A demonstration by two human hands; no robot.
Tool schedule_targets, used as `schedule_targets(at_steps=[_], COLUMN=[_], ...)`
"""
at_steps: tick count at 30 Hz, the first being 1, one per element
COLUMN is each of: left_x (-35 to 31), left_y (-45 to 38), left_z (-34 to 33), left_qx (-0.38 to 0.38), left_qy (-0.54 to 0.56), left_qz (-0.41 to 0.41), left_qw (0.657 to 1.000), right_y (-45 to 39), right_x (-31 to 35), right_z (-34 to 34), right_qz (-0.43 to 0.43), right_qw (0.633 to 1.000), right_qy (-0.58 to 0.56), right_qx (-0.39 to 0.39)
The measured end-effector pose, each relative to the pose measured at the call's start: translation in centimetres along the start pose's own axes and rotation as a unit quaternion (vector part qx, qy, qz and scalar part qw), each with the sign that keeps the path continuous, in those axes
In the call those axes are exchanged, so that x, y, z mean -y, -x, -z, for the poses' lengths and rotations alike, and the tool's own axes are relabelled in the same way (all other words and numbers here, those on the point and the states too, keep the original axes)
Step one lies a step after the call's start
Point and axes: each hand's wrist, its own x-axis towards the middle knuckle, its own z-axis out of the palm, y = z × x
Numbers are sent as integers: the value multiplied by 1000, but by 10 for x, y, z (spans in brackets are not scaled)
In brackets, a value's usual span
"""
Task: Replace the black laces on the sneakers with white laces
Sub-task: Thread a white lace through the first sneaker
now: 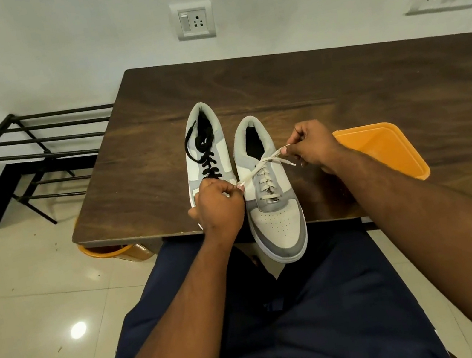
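Your left hand (219,205) fingers pinch white lace (258,168) end, frame centre; right hand (312,146) fingers pinch other end above right sneaker (273,203).

This looks like a room in a home. A dark wooden table (339,91) stands by a plain white wall with plug sockets (194,23) at the top of the frame. A black metal shoe rack (34,151) sits at the left on a shiny, pale tiled floor (28,294).
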Motion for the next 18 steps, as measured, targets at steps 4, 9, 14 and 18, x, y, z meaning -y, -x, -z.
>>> schedule_targets(at_steps=[4,9,14,18], left_x=[5,19,19,17], left_y=[2,-1,1,5], left_z=[5,10,11,13], left_qx=[-13,-33,-23,-38], left_qy=[-31,-68,-95,-118], left_qz=[-50,-137,-118,-132], left_qw=[998,988,988,983], right_y=[-3,-6,-3,12], right_x=[-3,-1,1,-14], right_z=[-4,-8,-16,-21], right_qz=[-6,-2,-7,-22], right_qw=[999,992,984,992], right_qy=[21,101,145,-2], right_qx=[-42,-76,-103,-122])
